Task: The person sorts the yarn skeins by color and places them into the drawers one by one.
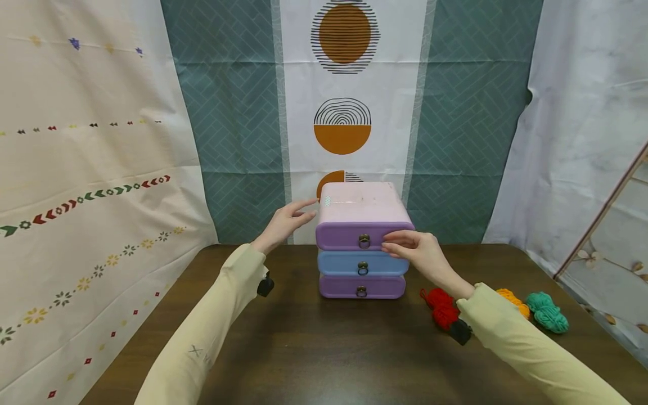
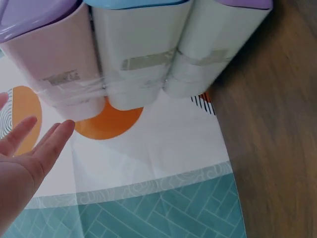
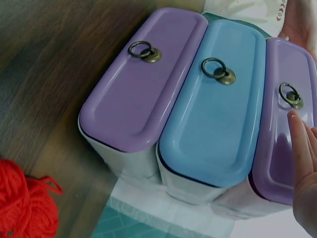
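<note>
On a dark wood-grain table (image 1: 304, 360), before a teal-and-white printed cloth backdrop (image 1: 238, 112): a small three-drawer chest (image 1: 331, 264), closed, between both hands. Near its upper left side, a left hand (image 1: 284, 222) with loosely spread, empty fingers, touching or not, hard to tell; at the lilac top drawer front (image 1: 336, 236), a right hand (image 1: 417, 247) with nearly straight fingers, gripping nothing, just beside the ring pull (image 1: 364, 242). Could slip off the smooth front for want of a hold on the ring; could drag or tip the stack if pulled hard up high without a brace; might strain shells apparently bound with tape (image 2: 148, 60). Glossy, plastic-looking fronts with rounded corners and raised rims, lilac above and below, blue (image 3: 213, 124) between; pale pink upper shell (image 1: 361, 202); aged-brass-looking rings. To the right, soft, twisted yarn skeins, red (image 1: 442, 309), orange (image 1: 513, 301) and teal (image 1: 548, 312), possibly easy to snag with the right sleeve (image 1: 526, 337).
</note>
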Demonstrator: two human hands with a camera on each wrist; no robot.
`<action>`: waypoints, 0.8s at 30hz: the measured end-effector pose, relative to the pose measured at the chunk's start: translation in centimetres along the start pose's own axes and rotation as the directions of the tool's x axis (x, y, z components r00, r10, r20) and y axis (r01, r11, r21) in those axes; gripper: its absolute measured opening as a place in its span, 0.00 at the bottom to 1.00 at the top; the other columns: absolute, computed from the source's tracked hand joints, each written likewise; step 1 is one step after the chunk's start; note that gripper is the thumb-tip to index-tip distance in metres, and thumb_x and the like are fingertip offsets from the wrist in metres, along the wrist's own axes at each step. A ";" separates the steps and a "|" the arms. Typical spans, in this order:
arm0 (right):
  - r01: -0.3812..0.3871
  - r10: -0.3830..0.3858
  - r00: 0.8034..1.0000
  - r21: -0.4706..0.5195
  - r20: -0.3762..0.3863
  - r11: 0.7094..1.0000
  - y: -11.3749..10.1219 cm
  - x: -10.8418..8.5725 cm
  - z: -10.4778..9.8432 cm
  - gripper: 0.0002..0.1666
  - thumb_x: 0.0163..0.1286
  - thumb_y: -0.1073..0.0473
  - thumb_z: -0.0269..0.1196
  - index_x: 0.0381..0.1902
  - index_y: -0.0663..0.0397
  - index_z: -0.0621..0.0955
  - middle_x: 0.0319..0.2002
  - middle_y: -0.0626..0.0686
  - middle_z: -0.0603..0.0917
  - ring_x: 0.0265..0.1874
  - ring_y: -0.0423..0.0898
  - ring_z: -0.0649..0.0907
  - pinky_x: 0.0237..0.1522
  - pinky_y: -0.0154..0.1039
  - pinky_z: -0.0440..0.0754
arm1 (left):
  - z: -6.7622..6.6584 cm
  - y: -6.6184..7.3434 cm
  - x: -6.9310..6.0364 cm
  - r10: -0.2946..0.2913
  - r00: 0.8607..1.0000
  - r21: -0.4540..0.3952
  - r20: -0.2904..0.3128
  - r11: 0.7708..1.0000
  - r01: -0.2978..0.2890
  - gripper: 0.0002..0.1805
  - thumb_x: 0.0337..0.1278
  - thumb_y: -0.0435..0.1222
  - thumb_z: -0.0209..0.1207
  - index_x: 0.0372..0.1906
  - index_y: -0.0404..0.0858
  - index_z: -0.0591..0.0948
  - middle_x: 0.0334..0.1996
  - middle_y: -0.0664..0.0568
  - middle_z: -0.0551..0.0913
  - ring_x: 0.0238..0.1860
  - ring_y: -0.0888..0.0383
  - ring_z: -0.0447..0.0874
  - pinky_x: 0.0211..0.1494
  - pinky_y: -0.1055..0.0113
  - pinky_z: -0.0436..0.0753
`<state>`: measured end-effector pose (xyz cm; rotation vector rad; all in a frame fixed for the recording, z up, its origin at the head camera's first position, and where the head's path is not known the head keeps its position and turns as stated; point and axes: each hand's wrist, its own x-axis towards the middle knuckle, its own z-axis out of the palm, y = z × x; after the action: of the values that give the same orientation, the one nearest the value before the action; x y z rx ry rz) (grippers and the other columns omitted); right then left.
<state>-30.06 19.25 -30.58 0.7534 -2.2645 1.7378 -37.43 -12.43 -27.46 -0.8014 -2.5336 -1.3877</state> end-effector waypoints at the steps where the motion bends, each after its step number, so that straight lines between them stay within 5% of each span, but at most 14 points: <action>1: -0.001 0.001 1.000 -0.002 -0.003 1.000 0.0 0.0 0.1 0.18 0.58 0.64 0.64 0.44 0.71 0.79 0.36 0.60 0.82 0.37 0.59 0.81 0.37 0.44 0.79 | 0.0 0.1 0.2 -0.003 1.000 -0.009 0.008 1.000 0.003 0.28 0.59 0.51 0.53 0.64 0.51 0.68 0.62 0.54 0.64 0.56 0.51 0.68 0.53 0.49 0.68; 7: -0.021 0.021 1.000 0.004 -0.009 1.000 0.0 0.2 1.0 0.17 0.58 0.63 0.65 0.44 0.69 0.79 0.36 0.59 0.83 0.37 0.59 0.81 0.36 0.45 0.79 | 0.3 0.6 1.1 -0.050 0.998 -0.046 0.037 0.998 0.052 0.29 0.56 0.54 0.55 0.63 0.53 0.68 0.62 0.54 0.63 0.54 0.53 0.69 0.52 0.52 0.71; 24: -0.058 0.057 0.996 -0.012 -0.062 0.998 0.1 0.7 2.9 0.16 0.60 0.66 0.63 0.44 0.71 0.79 0.36 0.61 0.82 0.35 0.51 0.83 0.34 0.42 0.80 | 0.9 0.2 2.5 -0.053 0.994 -0.067 0.099 0.996 0.060 0.28 0.57 0.47 0.57 0.63 0.48 0.69 0.61 0.52 0.64 0.51 0.53 0.73 0.49 0.59 0.74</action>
<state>-30.28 16.37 -31.18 0.6293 -2.2759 1.7435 -39.35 -10.59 -26.87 -0.8352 -2.6123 -1.4975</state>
